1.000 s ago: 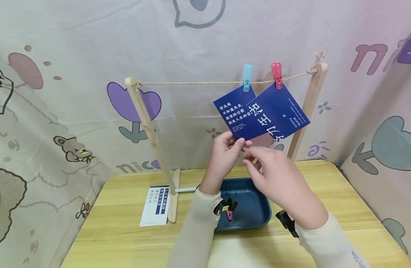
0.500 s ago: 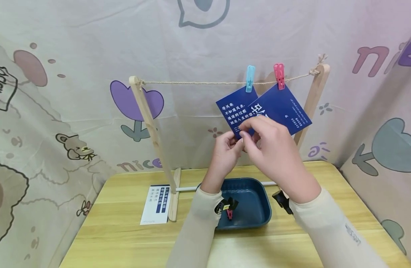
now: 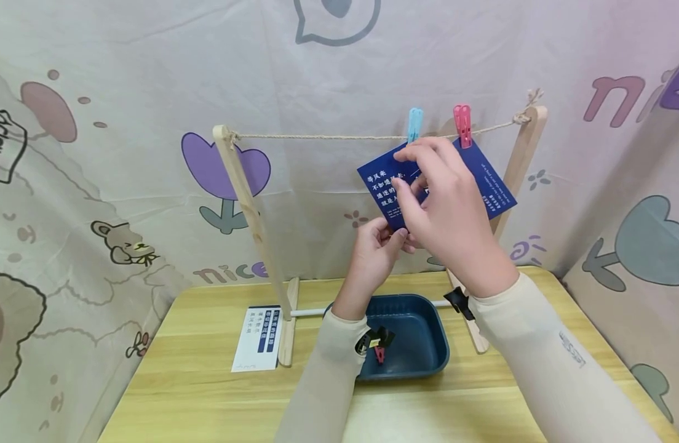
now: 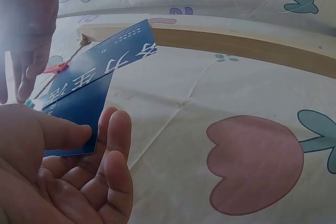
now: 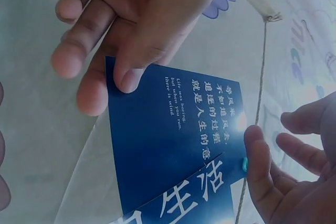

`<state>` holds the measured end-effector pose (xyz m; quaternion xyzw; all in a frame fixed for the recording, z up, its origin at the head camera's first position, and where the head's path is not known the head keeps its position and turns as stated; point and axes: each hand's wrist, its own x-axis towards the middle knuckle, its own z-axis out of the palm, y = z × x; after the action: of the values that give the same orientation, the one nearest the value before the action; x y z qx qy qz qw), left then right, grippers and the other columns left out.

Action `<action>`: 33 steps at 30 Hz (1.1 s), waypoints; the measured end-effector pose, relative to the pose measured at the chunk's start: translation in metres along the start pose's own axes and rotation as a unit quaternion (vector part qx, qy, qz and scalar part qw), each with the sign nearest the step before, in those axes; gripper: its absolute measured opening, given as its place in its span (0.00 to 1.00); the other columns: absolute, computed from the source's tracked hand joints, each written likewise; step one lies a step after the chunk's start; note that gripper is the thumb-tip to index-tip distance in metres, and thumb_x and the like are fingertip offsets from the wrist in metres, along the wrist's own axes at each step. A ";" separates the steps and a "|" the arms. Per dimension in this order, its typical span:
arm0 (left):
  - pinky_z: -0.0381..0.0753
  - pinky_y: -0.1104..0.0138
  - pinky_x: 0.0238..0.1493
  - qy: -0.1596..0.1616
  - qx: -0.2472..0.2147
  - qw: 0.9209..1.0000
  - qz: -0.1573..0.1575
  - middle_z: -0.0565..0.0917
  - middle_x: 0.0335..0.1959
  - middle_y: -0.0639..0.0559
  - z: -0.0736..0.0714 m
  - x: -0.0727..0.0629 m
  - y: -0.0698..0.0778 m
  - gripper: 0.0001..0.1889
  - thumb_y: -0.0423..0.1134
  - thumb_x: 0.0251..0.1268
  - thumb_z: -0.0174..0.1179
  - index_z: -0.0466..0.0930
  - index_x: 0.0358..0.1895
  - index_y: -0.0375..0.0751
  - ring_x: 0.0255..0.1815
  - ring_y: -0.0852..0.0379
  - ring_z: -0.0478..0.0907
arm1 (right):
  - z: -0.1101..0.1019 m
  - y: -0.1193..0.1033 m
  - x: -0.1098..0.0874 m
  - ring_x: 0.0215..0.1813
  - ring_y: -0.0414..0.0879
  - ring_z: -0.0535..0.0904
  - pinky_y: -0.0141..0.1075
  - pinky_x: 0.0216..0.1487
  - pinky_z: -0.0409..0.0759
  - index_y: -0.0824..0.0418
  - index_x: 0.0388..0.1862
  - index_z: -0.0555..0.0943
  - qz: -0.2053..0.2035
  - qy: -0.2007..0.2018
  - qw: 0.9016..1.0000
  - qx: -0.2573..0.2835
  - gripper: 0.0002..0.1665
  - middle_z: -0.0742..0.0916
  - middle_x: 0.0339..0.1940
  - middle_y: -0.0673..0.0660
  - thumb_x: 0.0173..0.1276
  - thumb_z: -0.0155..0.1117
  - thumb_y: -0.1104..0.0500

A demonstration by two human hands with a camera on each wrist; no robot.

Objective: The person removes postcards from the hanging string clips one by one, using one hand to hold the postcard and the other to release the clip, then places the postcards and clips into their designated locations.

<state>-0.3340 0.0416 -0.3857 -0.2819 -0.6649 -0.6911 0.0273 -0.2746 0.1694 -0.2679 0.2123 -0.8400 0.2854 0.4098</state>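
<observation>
Two dark blue cards with white writing hang from a twine line point(image 3: 317, 137) in the head view. A light blue clothespin point(image 3: 414, 123) is on the left card point(image 3: 379, 178), and a pink clothespin point(image 3: 462, 126) is on the right card point(image 3: 486, 175), which overlaps it. My left hand point(image 3: 373, 252) pinches the left card's lower corner between thumb and fingers, as the right wrist view confirms. In front of the cards, just below the blue clothespin, my right hand point(image 3: 450, 209) is raised with loosely bent fingers and holds nothing. It hides much of both cards.
Wooden posts, left point(image 3: 245, 197) and right point(image 3: 528, 141), carry the twine. Between their feet a dark blue tray point(image 3: 411, 370) stands on the wooden table point(image 3: 195, 394), with a pink clothespin point(image 3: 379, 355) inside. A white card point(image 3: 253, 344) lies beside the left foot.
My right hand has risen from beside the left hand, across the cards, to near the blue clothespin. The left hand keeps its pinch on the left card's corner.
</observation>
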 end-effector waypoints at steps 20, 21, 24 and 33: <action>0.79 0.70 0.34 -0.008 0.001 1.000 0.007 0.92 0.46 0.34 -0.001 -0.001 0.000 0.14 0.32 0.85 0.56 0.83 0.66 0.38 0.36 0.55 0.90 | 0.003 0.002 0.039 0.37 0.43 0.83 0.35 0.44 0.83 0.63 0.70 0.81 0.000 0.036 0.999 -0.006 0.23 0.77 0.74 0.63 0.80 0.65 0.60; 0.79 0.70 0.34 -0.008 0.003 1.000 0.006 0.92 0.46 0.34 -0.001 -0.001 0.000 0.14 0.32 0.86 0.56 0.83 0.66 0.38 0.36 0.56 0.90 | 0.003 0.002 0.040 0.37 0.43 0.83 0.34 0.45 0.83 0.64 0.70 0.81 -0.001 0.039 0.999 -0.008 0.23 0.77 0.73 0.63 0.80 0.65 0.60; 0.78 0.70 0.34 -0.007 0.005 1.000 0.006 0.92 0.46 0.35 -0.001 -0.002 -0.001 0.15 0.32 0.86 0.56 0.83 0.66 0.39 0.36 0.58 0.89 | 0.002 0.002 0.044 0.35 0.44 0.81 0.32 0.43 0.80 0.64 0.70 0.81 -0.001 0.046 0.999 -0.018 0.22 0.78 0.72 0.64 0.81 0.63 0.60; 0.76 0.70 0.32 0.000 -0.002 1.000 -0.003 0.93 0.44 0.38 0.001 -0.001 0.001 0.14 0.31 0.85 0.56 0.84 0.65 0.39 0.35 0.57 0.89 | -0.003 0.004 0.056 0.67 0.55 0.82 0.48 0.69 0.81 0.64 0.75 0.78 0.046 0.021 0.999 -0.015 0.23 0.84 0.73 0.61 0.88 0.49 0.61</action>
<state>-0.3327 0.0423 -0.3853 -0.2799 -0.6644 -0.6925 0.0241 -0.3070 0.1673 -0.2226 0.1615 -0.8439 0.2960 0.4172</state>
